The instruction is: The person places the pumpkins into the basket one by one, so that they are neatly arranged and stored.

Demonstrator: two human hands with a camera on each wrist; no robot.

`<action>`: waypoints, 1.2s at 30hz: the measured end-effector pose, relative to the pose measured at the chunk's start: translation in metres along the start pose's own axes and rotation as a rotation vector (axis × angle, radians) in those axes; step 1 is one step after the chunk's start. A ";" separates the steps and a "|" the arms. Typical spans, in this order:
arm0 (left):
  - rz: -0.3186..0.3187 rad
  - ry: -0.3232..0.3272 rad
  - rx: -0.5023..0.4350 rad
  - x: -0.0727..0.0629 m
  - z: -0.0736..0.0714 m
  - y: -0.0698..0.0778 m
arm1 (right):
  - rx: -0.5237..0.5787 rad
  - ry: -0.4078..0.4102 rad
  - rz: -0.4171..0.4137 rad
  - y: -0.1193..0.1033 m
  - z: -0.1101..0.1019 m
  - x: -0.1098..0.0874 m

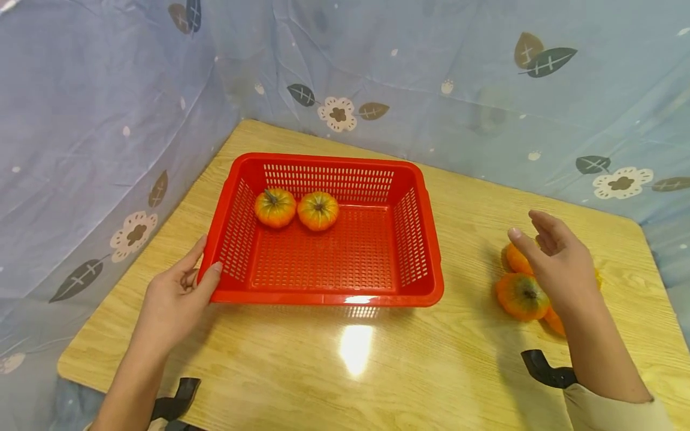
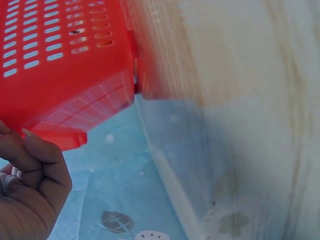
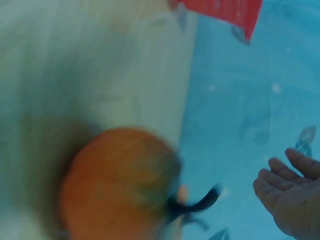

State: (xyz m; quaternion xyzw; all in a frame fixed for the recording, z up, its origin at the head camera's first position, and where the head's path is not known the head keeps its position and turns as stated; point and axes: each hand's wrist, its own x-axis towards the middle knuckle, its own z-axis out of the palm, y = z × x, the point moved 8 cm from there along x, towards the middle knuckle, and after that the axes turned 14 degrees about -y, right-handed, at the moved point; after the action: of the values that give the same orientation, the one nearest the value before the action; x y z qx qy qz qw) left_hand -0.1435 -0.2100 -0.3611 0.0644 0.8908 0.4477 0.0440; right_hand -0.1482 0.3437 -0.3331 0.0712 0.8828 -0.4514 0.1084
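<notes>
Table (image 1: 442, 371) closest in, wood-grained and glossy, with a bright glare patch short of the basket. Left hand (image 1: 175, 299) next: thumb over the rim, fingers curled beneath, pinching the near left corner of the red basket (image 1: 323, 297). Right hand (image 1: 563, 263) well apart from it, over the pumpkins on the right; thumb and fingers spread, nothing between them.

Under that hand, a loose cluster on the wood: one orange pumpkin with a greenish crown (image 1: 521, 296), a second pumpkin (image 1: 517, 258) just behind it, parts of others half hidden by hand and wrist. Count cannot be told. Right wrist view, blurred: a dark, curved stem (image 3: 195, 204) standing out from one of them.

Handling, by judgement: small, firm, probably light; skin smooth and shallowly ribbed, so a fingertip hold could slide, and the round body may roll if nudged. Best hold looks to be across the widest part, thumb opposing fingers. Stem handy as a guide, but possibly the weak point; would not lift by it.

Basket, by judgement: thin plastic, light, walls likely to flex; rim the stiffest place to hold.

Farther in, toward the basket's back left, two more: left pumpkin (image 1: 275, 208), stem up, just beside right pumpkin (image 1: 318, 211). Beyond all, blue leaf-and-flower cloth (image 1: 404, 72).
</notes>
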 end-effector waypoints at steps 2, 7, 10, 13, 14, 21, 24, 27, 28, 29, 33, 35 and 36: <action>0.008 -0.004 -0.011 0.001 0.000 0.001 | -0.017 0.007 -0.009 0.011 -0.003 -0.006; 0.013 -0.014 -0.007 0.003 0.001 0.003 | -0.076 0.015 -0.053 0.035 -0.010 -0.018; 0.006 -0.016 -0.011 0.003 0.000 0.002 | -0.084 0.024 -0.063 0.046 -0.010 -0.020; -0.007 -0.015 -0.014 0.003 0.000 0.001 | -0.073 0.034 -0.051 0.056 -0.009 -0.019; -0.013 -0.014 -0.017 0.003 -0.001 0.000 | -0.074 0.037 -0.041 0.058 -0.008 -0.019; -0.029 -0.013 -0.015 0.001 -0.001 -0.002 | -0.069 0.055 -0.035 0.073 -0.003 -0.021; -0.027 -0.013 -0.021 0.000 -0.001 -0.002 | -0.050 0.075 -0.064 0.074 -0.001 -0.021; -0.022 -0.013 -0.022 -0.001 -0.001 -0.001 | -0.034 0.094 -0.079 0.075 0.001 -0.022; -0.019 -0.013 -0.019 -0.001 -0.001 -0.001 | -0.031 0.099 -0.075 0.076 0.002 -0.023; -0.015 -0.012 -0.022 -0.001 -0.001 0.000 | -0.029 0.107 -0.072 0.077 0.002 -0.023; 0.000 -0.010 -0.020 -0.001 -0.001 0.001 | -0.023 0.121 -0.054 0.081 0.003 -0.028; 0.000 -0.009 -0.019 0.000 -0.001 0.001 | -0.012 0.114 -0.045 0.083 0.006 -0.029; -0.002 -0.009 -0.016 -0.001 -0.001 0.001 | -0.008 0.108 -0.042 0.084 0.007 -0.030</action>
State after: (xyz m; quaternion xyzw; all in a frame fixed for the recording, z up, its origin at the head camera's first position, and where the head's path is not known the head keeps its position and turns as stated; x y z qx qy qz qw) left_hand -0.1429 -0.2100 -0.3594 0.0651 0.8869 0.4547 0.0488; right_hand -0.0995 0.3860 -0.3951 0.0761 0.8906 -0.4454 0.0514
